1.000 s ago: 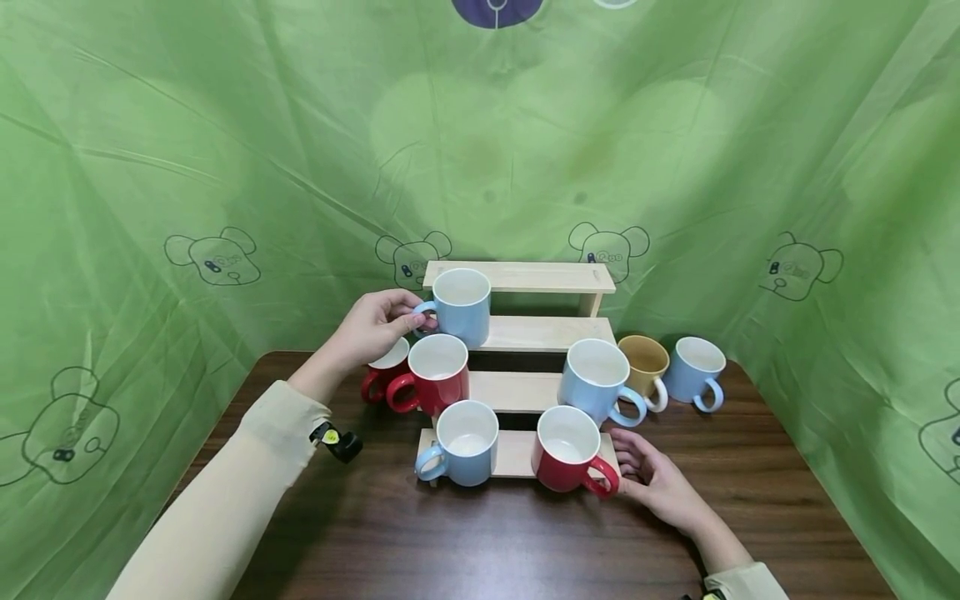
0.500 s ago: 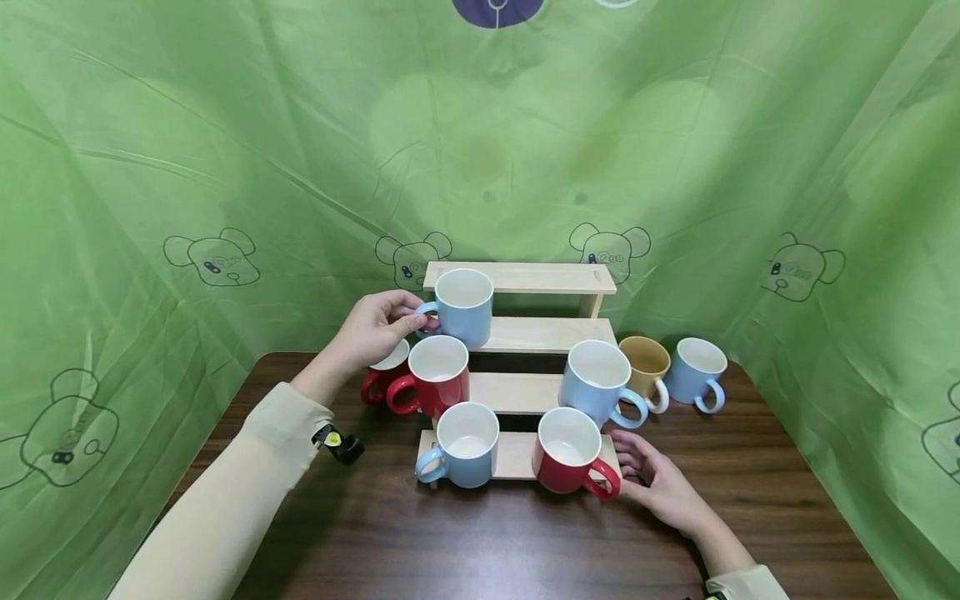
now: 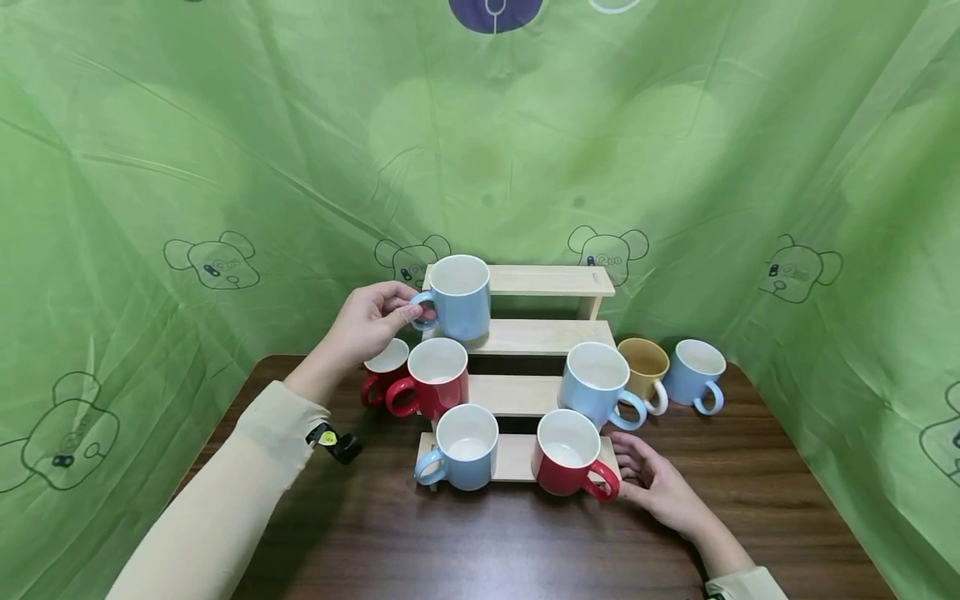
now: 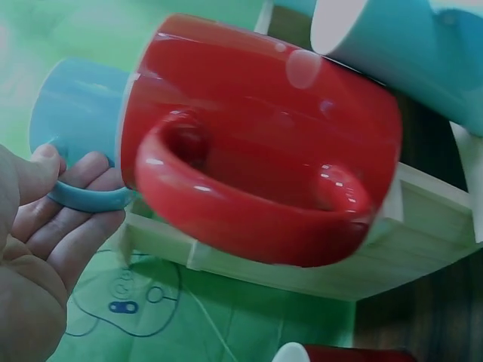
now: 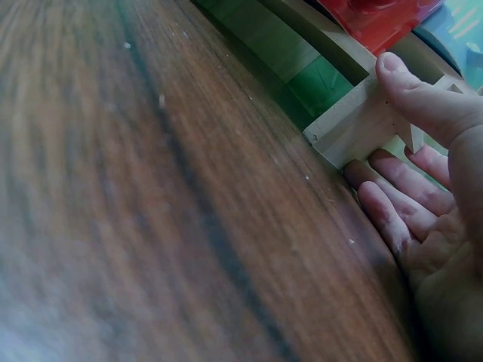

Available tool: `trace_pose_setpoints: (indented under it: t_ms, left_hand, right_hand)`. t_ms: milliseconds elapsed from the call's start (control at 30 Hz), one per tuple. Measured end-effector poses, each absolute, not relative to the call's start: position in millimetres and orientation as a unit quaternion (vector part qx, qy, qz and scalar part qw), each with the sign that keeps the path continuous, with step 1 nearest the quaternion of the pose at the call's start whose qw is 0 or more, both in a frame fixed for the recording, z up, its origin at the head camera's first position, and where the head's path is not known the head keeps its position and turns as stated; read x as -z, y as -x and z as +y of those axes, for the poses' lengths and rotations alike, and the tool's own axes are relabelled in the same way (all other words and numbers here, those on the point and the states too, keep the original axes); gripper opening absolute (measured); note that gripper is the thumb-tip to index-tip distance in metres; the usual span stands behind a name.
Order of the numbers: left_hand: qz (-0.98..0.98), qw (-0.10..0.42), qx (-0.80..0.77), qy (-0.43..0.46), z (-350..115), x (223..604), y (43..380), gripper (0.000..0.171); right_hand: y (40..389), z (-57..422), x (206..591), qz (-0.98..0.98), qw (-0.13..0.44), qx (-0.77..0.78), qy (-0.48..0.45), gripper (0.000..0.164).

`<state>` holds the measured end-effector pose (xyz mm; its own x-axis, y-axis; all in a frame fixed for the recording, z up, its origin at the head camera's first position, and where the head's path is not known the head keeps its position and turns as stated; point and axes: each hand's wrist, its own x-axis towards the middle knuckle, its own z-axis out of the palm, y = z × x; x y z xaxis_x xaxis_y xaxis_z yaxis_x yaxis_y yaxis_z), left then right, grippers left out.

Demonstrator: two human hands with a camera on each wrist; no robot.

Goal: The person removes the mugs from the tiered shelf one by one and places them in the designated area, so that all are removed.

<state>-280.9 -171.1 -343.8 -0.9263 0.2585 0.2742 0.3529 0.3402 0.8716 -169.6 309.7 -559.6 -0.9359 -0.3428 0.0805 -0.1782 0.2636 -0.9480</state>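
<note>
My left hand pinches the handle of a light blue mug between thumb and fingers. That mug is upright, overlapping the upper left of a stepped wooden rack in the head view; the left wrist view shows the fingers under its handle loop. Just below is a red mug on a lower step, large in the foreground of the left wrist view. My right hand holds the right end of the bottom step, its thumb on the wood and fingers around the side. Beside it stands another red mug.
A blue mug stands on the bottom step's left, another blue mug on the step above at right. A red mug sits left of the rack; a tan mug and a blue mug sit right, on the dark table.
The left hand has raised the light blue mug slightly, so it now covers the left part of the top shelf. The right hand stays at the rack's lower right corner.
</note>
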Motion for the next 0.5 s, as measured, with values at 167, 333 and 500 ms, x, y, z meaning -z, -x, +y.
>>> trace_pose_setpoints:
  t_ms: [167,333,500]
  left_hand:
    - [-0.810,0.063,0.550,0.192,-176.6,332.9,276.2,0.013]
    - [-0.805,0.086,0.554,0.195,-183.6,323.0,271.0,0.014]
    - [-0.800,0.100,0.556,0.201,-193.3,315.4,264.5,0.015]
  right_hand:
    - [168.9,309.5,559.6,0.787,0.068,0.586,0.181,0.072]
    - [168.1,309.5,559.3,0.785,0.071,0.588,0.184,0.072]
    - [167.9,310.0,559.5,0.785,0.071,0.587,0.185,0.072]
